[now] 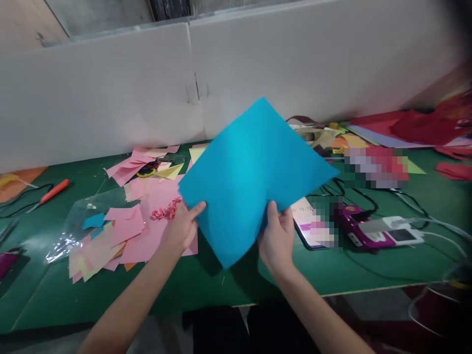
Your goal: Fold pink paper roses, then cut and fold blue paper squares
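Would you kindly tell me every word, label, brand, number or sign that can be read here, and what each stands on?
"0:19 52", on the phone screen; the start and separators are unclear, and its other content is blurred.
Purple device: small marks, too small to read.
Pixelated item: nothing readable.
Blue sheet, held by the left hand and right hand: no text visible.
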`<state>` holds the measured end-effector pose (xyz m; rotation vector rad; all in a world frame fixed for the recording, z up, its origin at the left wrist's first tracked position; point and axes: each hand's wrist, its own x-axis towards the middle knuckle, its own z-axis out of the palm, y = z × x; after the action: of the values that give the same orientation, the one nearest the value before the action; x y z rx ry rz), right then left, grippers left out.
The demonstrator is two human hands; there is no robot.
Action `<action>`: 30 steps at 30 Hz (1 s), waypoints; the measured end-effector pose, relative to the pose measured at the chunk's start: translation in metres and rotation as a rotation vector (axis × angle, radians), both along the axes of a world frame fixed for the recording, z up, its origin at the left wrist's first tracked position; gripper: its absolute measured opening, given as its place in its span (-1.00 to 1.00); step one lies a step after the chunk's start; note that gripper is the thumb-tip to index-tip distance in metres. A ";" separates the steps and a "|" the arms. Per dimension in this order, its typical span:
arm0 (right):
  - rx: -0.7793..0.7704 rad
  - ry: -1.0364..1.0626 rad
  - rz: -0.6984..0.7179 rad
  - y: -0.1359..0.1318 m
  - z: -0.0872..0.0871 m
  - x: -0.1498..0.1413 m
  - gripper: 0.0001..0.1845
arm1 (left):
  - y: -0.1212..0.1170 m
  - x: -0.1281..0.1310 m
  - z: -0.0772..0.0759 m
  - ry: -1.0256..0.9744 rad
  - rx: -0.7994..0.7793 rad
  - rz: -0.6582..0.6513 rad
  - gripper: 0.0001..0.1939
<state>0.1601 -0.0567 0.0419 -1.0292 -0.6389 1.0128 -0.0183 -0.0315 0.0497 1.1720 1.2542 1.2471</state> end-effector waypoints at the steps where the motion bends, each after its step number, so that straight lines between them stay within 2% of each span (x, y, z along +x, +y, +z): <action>1: -0.035 0.040 0.031 -0.013 -0.004 0.000 -0.48 | -0.015 -0.002 0.002 -0.072 -0.030 -0.006 -0.36; 3: -0.131 0.083 0.086 -0.034 -0.013 0.005 -0.39 | -0.040 -0.009 0.006 -0.122 -0.118 0.036 -0.36; 4: -0.170 0.076 0.108 -0.040 -0.017 0.011 -0.34 | -0.049 -0.015 0.008 -0.078 -0.165 0.084 -0.34; 6: -0.258 0.016 0.014 -0.047 -0.022 0.026 -0.30 | -0.062 -0.028 0.012 0.100 -0.176 0.159 -0.31; 7: -0.309 -0.049 -0.006 -0.048 -0.024 0.035 -0.30 | -0.067 -0.035 0.013 0.209 -0.184 0.156 -0.32; 8: -0.329 -0.162 -0.044 -0.049 -0.026 0.044 -0.36 | -0.071 -0.043 0.014 0.312 -0.192 0.161 -0.33; 10: -0.270 -0.475 -0.001 -0.048 -0.029 0.058 -0.47 | -0.078 -0.058 0.015 0.463 -0.240 0.179 -0.35; 14: -0.086 -0.996 0.295 -0.046 -0.039 0.068 -0.56 | -0.096 -0.082 0.011 0.615 -0.344 0.202 -0.41; 16: -0.013 -1.161 0.302 -0.043 -0.045 0.065 -0.59 | -0.105 -0.091 0.008 0.642 -0.337 0.227 -0.42; 19: 0.017 -1.268 0.110 -0.031 -0.048 0.060 -0.57 | -0.117 -0.103 0.004 0.599 -0.365 0.222 -0.43; 21: -0.011 -1.360 -0.002 -0.018 -0.047 0.057 -0.51 | -0.123 -0.110 0.001 0.561 -0.384 0.264 -0.43; 25: -0.166 -1.550 0.083 0.011 -0.040 0.055 -0.49 | -0.132 -0.121 -0.004 0.517 -0.400 0.385 -0.39; 28: -0.303 -1.531 0.156 0.030 -0.035 0.055 -0.41 | -0.135 -0.124 -0.007 0.470 -0.410 0.431 -0.36; 30: -0.371 -1.479 0.184 0.040 -0.032 0.054 -0.43 | -0.136 -0.124 -0.010 0.450 -0.400 0.460 -0.33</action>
<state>0.2138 -0.0166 0.0095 -2.0468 -1.7899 0.3490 -0.1425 -0.1674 0.0400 0.9188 2.0899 0.9983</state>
